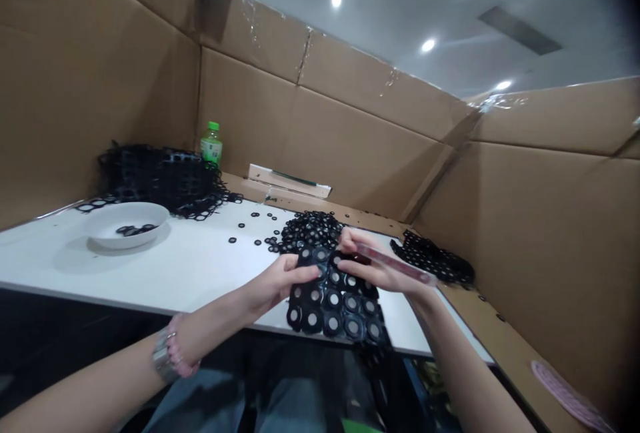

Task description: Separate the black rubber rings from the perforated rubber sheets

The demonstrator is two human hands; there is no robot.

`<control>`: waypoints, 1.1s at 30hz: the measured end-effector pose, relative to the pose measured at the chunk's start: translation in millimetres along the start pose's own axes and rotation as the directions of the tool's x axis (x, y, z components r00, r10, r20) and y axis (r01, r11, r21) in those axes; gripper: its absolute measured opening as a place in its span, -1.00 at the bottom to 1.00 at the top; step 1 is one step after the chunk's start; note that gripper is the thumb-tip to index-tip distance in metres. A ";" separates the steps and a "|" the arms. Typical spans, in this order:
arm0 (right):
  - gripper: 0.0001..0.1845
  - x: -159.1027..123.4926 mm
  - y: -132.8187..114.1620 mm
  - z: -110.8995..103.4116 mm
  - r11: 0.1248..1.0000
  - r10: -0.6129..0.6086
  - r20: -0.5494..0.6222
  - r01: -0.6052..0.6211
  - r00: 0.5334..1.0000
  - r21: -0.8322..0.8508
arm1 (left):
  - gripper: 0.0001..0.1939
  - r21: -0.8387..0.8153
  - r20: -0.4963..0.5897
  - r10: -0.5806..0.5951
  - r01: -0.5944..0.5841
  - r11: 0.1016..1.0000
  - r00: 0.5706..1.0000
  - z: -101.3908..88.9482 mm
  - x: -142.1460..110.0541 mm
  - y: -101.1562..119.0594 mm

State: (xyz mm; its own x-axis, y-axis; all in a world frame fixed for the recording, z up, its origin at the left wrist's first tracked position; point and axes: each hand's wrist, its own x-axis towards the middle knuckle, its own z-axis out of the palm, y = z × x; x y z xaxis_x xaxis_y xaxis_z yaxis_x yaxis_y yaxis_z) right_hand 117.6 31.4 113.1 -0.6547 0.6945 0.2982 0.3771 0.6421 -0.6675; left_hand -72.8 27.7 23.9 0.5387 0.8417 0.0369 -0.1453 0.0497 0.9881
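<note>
A black rubber sheet of joined rings (334, 305) hangs over the near edge of the white table (200, 266). My left hand (277, 281) grips the sheet's upper left edge, fingers closed on it. My right hand (373, 265) rests on the sheet's upper right part and pinches a slim red pen-like tool (400, 265). Just behind the hands lies a pile of loose black rings (311, 229).
A white bowl (126, 223) with a few rings stands at the left. Behind it is a heap of black punched sheets (160, 179) and a green bottle (212, 143). Another black heap (434, 258) lies right. Cardboard walls (350, 139) enclose the table.
</note>
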 end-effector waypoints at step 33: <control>-0.71 91.0 71.5 210.8 0.720 0.570 -0.375 -0.226 0.731 0.656 | -0.66 0.677 -0.011 -0.176 0.137 0.723 0.984 -165.1 -32.1 -32.0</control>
State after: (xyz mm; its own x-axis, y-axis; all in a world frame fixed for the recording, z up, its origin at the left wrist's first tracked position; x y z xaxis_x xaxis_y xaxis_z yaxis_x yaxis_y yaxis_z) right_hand -53.1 72.1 -51.3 -0.0181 0.9955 0.0932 -0.0103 0.0930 -0.9956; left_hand -222.4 87.9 -33.4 0.5466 0.8257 -0.1394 0.5306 -0.2127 0.8205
